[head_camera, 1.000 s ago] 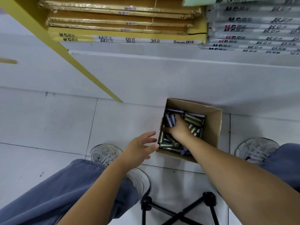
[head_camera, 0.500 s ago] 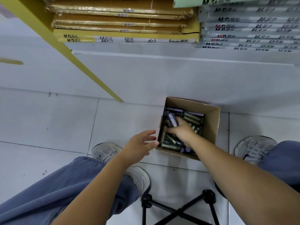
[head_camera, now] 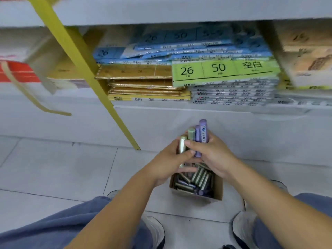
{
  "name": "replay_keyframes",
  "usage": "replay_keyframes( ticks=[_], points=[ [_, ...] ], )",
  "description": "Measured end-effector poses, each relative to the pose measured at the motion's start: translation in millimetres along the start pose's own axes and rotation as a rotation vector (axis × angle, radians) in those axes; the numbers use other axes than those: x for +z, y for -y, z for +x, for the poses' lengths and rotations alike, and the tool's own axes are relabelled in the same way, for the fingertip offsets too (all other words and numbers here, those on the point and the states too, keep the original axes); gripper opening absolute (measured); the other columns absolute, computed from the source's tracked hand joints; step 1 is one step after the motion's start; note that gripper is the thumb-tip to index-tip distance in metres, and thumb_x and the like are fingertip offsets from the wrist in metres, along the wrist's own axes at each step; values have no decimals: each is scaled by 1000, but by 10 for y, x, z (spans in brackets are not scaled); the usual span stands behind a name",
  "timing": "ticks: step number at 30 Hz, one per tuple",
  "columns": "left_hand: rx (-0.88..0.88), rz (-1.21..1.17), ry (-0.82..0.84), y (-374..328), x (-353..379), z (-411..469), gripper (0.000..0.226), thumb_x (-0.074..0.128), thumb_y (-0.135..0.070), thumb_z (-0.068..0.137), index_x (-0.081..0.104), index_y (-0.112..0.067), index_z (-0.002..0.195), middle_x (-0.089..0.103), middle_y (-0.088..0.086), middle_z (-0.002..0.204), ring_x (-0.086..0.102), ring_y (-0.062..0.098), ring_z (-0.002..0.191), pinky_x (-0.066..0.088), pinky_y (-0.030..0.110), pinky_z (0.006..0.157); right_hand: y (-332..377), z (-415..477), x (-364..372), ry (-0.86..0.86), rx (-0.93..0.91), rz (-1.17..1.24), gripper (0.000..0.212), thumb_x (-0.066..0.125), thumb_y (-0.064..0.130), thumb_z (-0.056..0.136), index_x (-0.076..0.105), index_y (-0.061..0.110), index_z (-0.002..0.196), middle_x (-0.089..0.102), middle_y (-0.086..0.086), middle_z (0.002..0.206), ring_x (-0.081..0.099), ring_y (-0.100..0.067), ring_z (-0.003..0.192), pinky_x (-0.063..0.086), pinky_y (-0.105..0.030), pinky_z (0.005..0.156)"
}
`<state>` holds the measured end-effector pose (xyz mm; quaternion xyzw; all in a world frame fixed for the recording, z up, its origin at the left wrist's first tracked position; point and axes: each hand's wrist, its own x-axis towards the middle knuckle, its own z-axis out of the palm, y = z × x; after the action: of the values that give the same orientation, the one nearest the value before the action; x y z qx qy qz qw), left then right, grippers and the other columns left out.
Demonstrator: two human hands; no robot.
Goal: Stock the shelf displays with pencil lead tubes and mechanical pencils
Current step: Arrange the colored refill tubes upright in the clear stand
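At the far left a red carton [head_camera: 16, 71] is running off the frame edge, its markings blurred beyond reading, with a pale strap [head_camera: 27, 92] looping down in front of it. A yellow upright [head_camera: 86, 72] is slanting across the shelf and covering the left ends of the gold packs [head_camera: 143, 87]. Your left hand [head_camera: 167, 162] is curling round the near side of the pencil lead tubes [head_camera: 203, 131], which you are holding upright just above the cardboard box [head_camera: 218, 190] on the floor. Your right hand [head_camera: 213, 155] is clamping the same bundle from the other side. Four tops are showing: one gold, one green, two purple. Their lower ends are disappearing behind your fingers, and whether more are sitting behind them cannot be told. The print on the tallest purple tube is too small to read. Both hands are hiding the far part of the box, where loose tubes [head_camera: 197, 178] are lying in a heap. Further right a green pack [head_camera: 224, 71] is showing 26 and 50, lying on grey packs [head_camera: 231, 96] whose labels are smeared. Beige packs [head_camera: 309, 60] are being cut off at the right edge.
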<state>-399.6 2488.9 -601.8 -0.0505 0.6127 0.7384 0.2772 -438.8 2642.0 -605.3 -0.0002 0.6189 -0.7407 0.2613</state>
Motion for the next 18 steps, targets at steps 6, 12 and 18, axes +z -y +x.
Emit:
replay_keyframes(
  ticks=[6,12,18],
  points=[
    [199,106,10,-887,229,-303,30,55,-17,102,57,-28,130,74,0,114,73,21,103,59,27,74,956,-357,271,-17,-269,-260,19,61,28,93,66,34,111,73,13,101,70,-3,87,52,-14,64],
    [332,248,4,-1745,303,-645,20,59,-27,99,67,-21,117,76,1,105,72,15,98,57,23,66,1883,-536,372,3,-413,-572,18,59,52,87,64,35,86,73,6,77,65,-6,66,49,-17,60],
    [436,187,-103,-2189,233,-697,16,60,-31,99,66,-28,113,75,-5,97,73,16,94,55,24,62,2506,-413,392,-141,-659,-672,4,63,42,89,60,40,91,62,18,69,53,5,54,43,-23,57]
  ],
)
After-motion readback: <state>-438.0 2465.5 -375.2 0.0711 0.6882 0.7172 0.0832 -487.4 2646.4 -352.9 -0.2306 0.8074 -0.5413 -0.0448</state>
